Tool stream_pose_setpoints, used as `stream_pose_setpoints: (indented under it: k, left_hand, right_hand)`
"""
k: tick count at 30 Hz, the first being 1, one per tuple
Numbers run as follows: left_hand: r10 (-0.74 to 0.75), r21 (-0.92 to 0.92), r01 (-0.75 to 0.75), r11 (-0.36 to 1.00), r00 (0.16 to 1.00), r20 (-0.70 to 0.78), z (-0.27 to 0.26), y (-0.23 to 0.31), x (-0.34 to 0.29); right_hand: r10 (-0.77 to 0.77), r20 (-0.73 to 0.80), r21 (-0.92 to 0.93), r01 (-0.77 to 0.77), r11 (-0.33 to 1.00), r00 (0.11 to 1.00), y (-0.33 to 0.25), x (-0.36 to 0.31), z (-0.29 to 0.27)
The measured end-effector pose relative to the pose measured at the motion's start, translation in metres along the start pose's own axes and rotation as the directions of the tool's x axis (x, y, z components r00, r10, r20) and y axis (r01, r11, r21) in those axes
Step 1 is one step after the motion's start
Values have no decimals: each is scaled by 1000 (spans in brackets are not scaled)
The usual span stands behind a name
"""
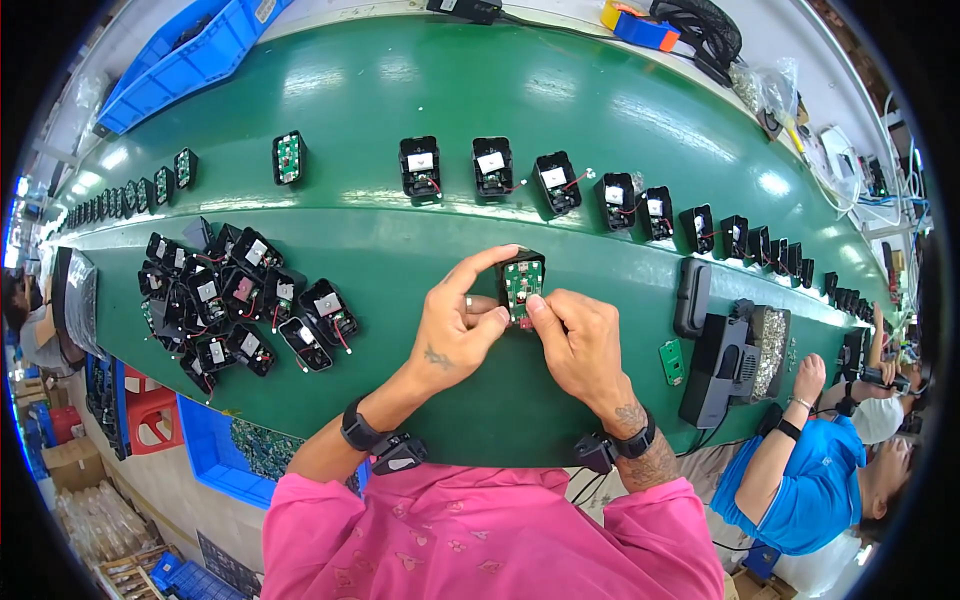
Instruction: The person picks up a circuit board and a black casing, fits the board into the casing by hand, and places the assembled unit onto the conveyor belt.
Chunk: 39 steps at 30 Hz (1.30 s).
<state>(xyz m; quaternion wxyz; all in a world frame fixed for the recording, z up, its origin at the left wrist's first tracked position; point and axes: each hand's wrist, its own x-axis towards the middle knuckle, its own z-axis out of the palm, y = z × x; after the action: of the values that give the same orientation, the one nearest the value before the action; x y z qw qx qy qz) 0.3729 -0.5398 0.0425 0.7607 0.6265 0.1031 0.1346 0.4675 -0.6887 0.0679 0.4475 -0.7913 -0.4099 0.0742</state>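
In front of my chest, a small black plastic housing (503,296) is held up over the green table, its open face toward me. A green circuit board (523,280) with small silver parts lies in that open face. My left hand (455,325) grips the housing from the left, index finger curled over the top edge and thumb at the lower side. From the right, my right hand (580,340) has its thumb on the board's lower right part, its other fingers folded. Whether the board is fully seated I cannot tell. A reddish bit (526,323) shows at the lower end.
Left of my hands lies a heap of black housings (210,290) with wires. A row of similar housings (556,184) runs across the table (400,100). To the right are a loose green board (671,362), a black device (712,370) and a tray of small parts (769,350), near a co-worker's arm (790,410).
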Motion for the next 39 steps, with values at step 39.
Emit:
stream_pose_setpoints:
  k: [39]
  left_hand:
    - [-52, 135, 78, 988, 981, -186, 4, 14, -12]
  right_hand:
    - [145, 107, 318, -172, 932, 984, -2, -5, 21]
